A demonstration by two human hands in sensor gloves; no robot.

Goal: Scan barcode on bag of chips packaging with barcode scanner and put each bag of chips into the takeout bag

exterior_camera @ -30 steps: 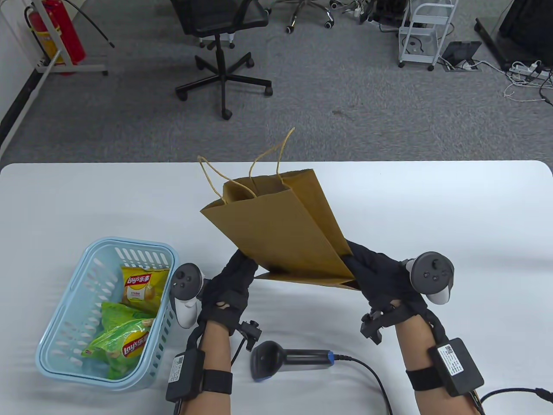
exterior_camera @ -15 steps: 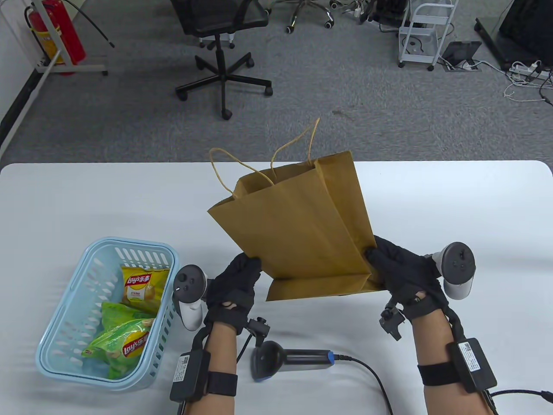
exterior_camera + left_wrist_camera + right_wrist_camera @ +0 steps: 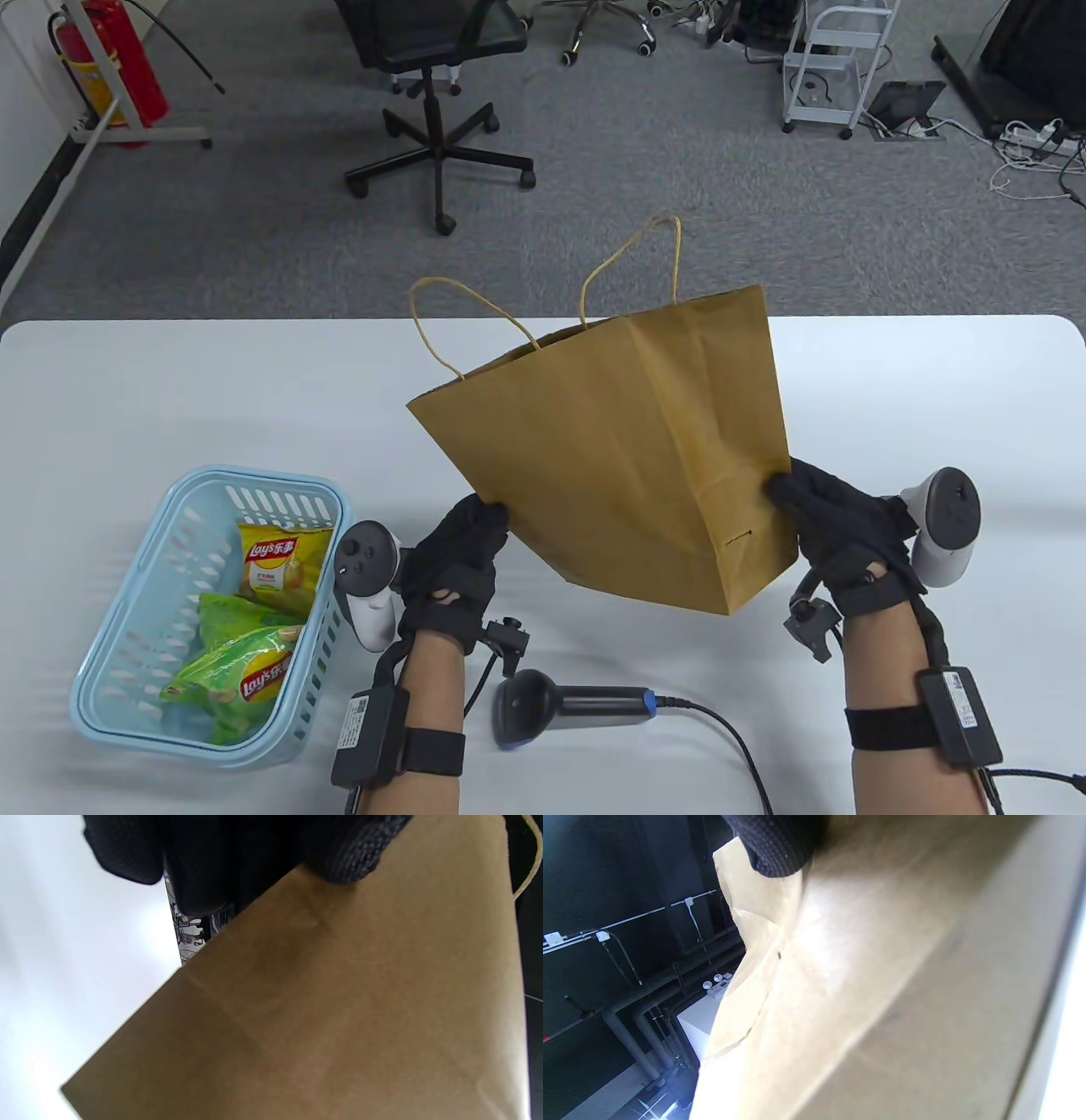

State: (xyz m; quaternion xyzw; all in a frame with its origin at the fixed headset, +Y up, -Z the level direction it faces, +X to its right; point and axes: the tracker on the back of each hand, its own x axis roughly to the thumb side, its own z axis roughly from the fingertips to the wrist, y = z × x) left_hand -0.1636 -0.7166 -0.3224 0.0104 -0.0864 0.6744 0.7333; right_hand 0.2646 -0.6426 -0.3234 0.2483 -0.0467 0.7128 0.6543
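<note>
A brown paper takeout bag (image 3: 624, 441) with twine handles is held up over the middle of the table, mouth away from me. My left hand (image 3: 462, 535) grips its lower left edge and my right hand (image 3: 819, 518) grips its lower right side. The bag's paper (image 3: 339, 1005) fills the left wrist view under a gloved fingertip (image 3: 348, 861). In the right wrist view a fingertip (image 3: 776, 849) presses on the bag (image 3: 861, 984). A yellow chip bag (image 3: 276, 564) and green chip bags (image 3: 242, 671) lie in the blue basket (image 3: 127, 662). The black barcode scanner (image 3: 568, 705) lies on the table near me.
The scanner's cable (image 3: 730, 739) runs off toward the bottom edge. Beyond the white table (image 3: 170, 390) stand an office chair (image 3: 433, 110), a red fire extinguisher (image 3: 114, 59) and a white cart (image 3: 836, 68) on grey carpet.
The bag has spread wider and risen at its right side. My right hand moved right with the bag's edge; my left hand stayed nearly where it was.
</note>
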